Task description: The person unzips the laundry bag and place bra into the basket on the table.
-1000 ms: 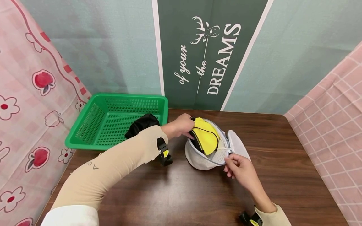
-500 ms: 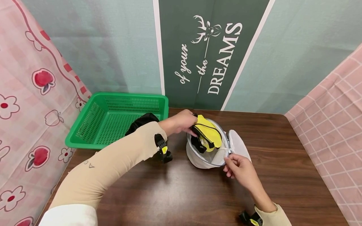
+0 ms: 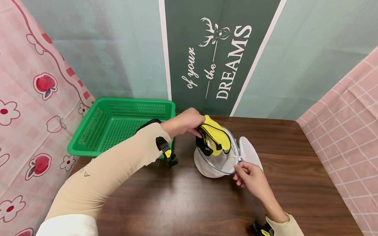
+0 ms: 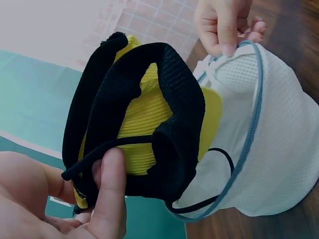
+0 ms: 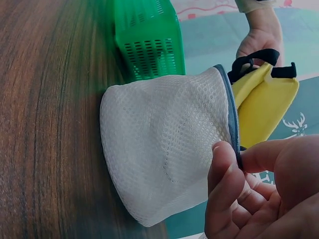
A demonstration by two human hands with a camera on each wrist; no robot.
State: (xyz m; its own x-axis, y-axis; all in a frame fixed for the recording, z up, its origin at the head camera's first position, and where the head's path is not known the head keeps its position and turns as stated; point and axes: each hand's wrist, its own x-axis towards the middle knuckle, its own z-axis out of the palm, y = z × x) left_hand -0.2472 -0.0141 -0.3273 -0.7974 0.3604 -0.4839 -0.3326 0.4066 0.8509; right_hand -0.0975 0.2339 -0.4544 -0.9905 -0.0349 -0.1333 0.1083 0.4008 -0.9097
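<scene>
My left hand [image 3: 189, 122] pinches a yellow bra [image 3: 218, 135] with black bands and thin black straps. The bra is folded and hangs at the mouth of a white mesh laundry bag [image 3: 206, 165], its lower part over the opening. In the left wrist view, thumb and fingers grip the black edge of the bra [image 4: 144, 119], and a strap loops down into the bag. My right hand [image 3: 249, 177] pinches the blue-grey zipped rim of the bag, as the right wrist view shows at the zipper [image 5: 232, 114]. The bag's round lid [image 3: 250, 151] is folded back to the right.
A green plastic basket [image 3: 84, 149] with perforated walls stands on the left of the brown wooden table [image 3: 189, 203]. Black cloth [image 3: 152, 122] lies at its right side, partly hidden by my left sleeve. Fabric curtains border the table at the back and both sides.
My left hand has risen and moved slightly away, lifting the bra higher out of the bag. More of the bag's inside shows. The right hand has stayed at the rim.
</scene>
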